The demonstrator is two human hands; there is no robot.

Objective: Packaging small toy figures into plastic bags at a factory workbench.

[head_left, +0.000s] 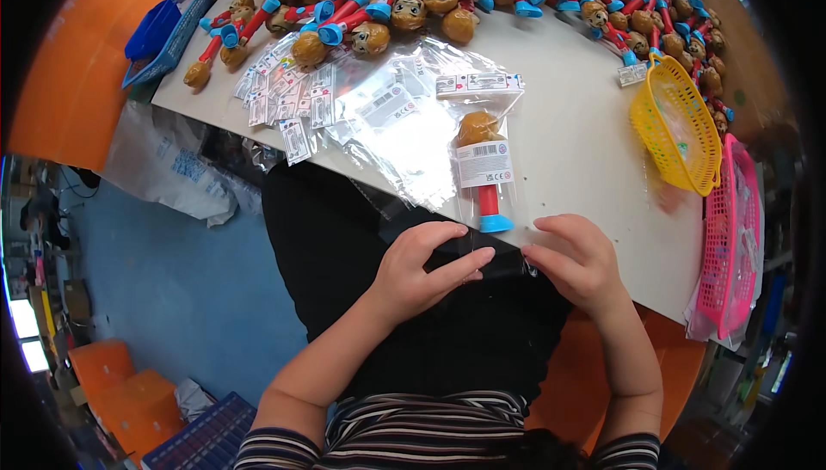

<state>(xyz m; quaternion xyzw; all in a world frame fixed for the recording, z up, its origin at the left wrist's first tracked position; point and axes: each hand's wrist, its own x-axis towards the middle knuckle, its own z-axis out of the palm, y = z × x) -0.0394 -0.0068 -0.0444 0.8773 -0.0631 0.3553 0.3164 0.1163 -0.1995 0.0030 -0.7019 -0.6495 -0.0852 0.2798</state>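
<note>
A toy figure with a round brown head, red stem and blue foot [495, 224] lies inside a clear plastic bag [519, 130] near the table's front edge. A white printed label [484, 164] covers the figure's middle. The bag has a printed header at its far end. My left hand [422, 270] is beside the bag's near left corner, thumb and forefinger apart. On the other side, my right hand [581, 262] has its fingers apart close to the bag's near right corner. Whether either hand touches the thin film, I cannot tell.
Flat clear bags [409, 139] and small printed labels [288, 96] lie left of centre. Many similar toy figures [409, 10] are heaped along the far side. A yellow basket [675, 126] and a pink basket [727, 246] stand right; a blue basket [176, 36] stands far left.
</note>
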